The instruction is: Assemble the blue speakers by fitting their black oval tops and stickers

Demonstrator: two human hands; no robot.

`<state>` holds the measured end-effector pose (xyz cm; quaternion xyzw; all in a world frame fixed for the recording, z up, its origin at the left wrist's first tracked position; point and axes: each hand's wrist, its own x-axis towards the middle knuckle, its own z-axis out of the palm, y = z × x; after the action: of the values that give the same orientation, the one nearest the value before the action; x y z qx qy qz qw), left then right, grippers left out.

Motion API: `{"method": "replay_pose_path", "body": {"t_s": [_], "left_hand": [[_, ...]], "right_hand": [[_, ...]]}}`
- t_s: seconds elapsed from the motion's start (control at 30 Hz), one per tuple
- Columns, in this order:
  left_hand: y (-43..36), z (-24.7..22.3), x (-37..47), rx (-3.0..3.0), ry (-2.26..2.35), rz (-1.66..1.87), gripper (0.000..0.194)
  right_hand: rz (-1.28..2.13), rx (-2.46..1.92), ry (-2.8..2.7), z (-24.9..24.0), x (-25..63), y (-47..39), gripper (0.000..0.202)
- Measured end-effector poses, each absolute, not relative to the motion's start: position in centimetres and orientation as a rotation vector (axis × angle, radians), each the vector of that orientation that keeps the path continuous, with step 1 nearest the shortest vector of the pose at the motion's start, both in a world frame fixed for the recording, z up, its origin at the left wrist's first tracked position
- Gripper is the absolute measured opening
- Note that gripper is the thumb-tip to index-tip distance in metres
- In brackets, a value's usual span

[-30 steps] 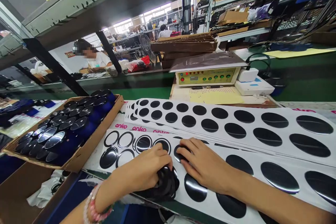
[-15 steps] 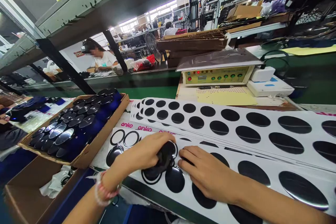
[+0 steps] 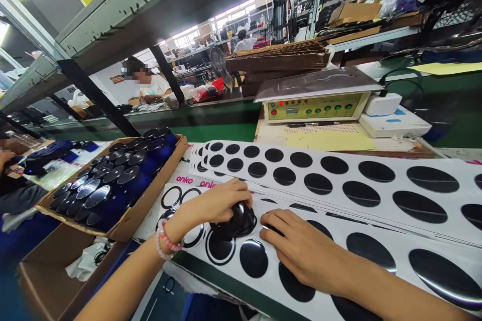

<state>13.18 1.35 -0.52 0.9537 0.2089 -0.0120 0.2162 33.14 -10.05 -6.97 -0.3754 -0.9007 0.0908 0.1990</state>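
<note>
My left hand (image 3: 222,203), with a pink bead bracelet at its wrist, is closed around a glossy black rounded part (image 3: 239,219). Its exact kind does not show. The part is over a white sheet (image 3: 271,288) printed or lined with black discs. Just below it is a disc inside a black ring (image 3: 220,250), with a plain black disc (image 3: 253,258) to the right. On the same sheet rests my right hand (image 3: 291,241), its bent fingers apart over a mostly covered black disc; no lifted object shows in it. Black rings (image 3: 172,196) appear near my left forearm.
A carton (image 3: 165,180) of blue parts with glossy dark round tops stands left. Behind the sheet lie stacked disc sheets (image 3: 331,180) and a control box (image 3: 314,108). An open box (image 3: 41,281) is lower left. A person (image 3: 150,83) sits across the bench.
The black part has turned in my left hand and moved slightly up, uncovering more of the ringed disc below. My right hand stays nearly in place; the view has shifted slightly.
</note>
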Motion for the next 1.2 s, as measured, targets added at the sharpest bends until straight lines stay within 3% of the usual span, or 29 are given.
{"method": "replay_pose_path", "body": {"t_s": [0.17, 0.27, 0.33, 0.37, 0.47, 0.5, 0.8, 0.97, 1.07, 1.13, 1.2], "left_hand": [[-0.3, 0.5, 8.2, 2.494, 0.776, 0.354, 0.025], [-1.8, 0.3, 5.5, 2.402, 0.920, 0.563, 0.028], [-2.9, -0.2, 4.9, 2.387, 0.952, 0.490, 0.023], [-3.3, -0.4, 5.0, 2.405, 0.958, 0.371, 0.027], [-3.9, -1.2, 6.3, 2.492, 0.960, -0.014, 0.070], [-3.8, -1.4, 6.9, 2.515, 0.960, -0.076, 0.074], [-2.4, -1.4, 6.6, 2.508, 0.885, -0.033, 0.046], [-3.8, 0.2, -0.1, 2.443, 1.164, 0.486, 0.024], [-3.8, 0.6, -1.8, 2.428, 1.269, 0.859, 0.026], [-3.4, 0.3, -0.6, 2.473, 1.222, 0.813, 0.023], [-2.5, -0.1, 1.9, 2.540, 1.102, 0.553, 0.024]], "right_hand": [[0.233, -1.031, -2.527, -7.1, 33.2, -10.0, 0.026], [0.213, -1.025, -2.537, -7.4, 33.2, -9.9, 0.025], [0.160, -1.027, -2.546, -7.4, 33.1, -10.0, 0.024], [0.120, -1.026, -2.557, -7.4, 33.1, -10.0, 0.023], [-0.037, -0.985, -2.658, -7.0, 32.4, -9.9, 0.024], [-0.072, -0.978, -2.687, -6.9, 31.9, -9.7, 0.024], [0.163, -1.001, -2.507, -7.7, 28.5, -8.4, 0.025], [0.157, -0.988, -2.502, -8.2, 29.0, -8.8, 0.024], [0.131, -0.986, -2.490, -8.1, 28.9, -8.6, 0.025], [0.131, -0.987, -2.481, -8.1, 28.9, -8.5, 0.027], [0.142, -0.994, -2.479, -8.1, 28.9, -8.5, 0.028]]}}
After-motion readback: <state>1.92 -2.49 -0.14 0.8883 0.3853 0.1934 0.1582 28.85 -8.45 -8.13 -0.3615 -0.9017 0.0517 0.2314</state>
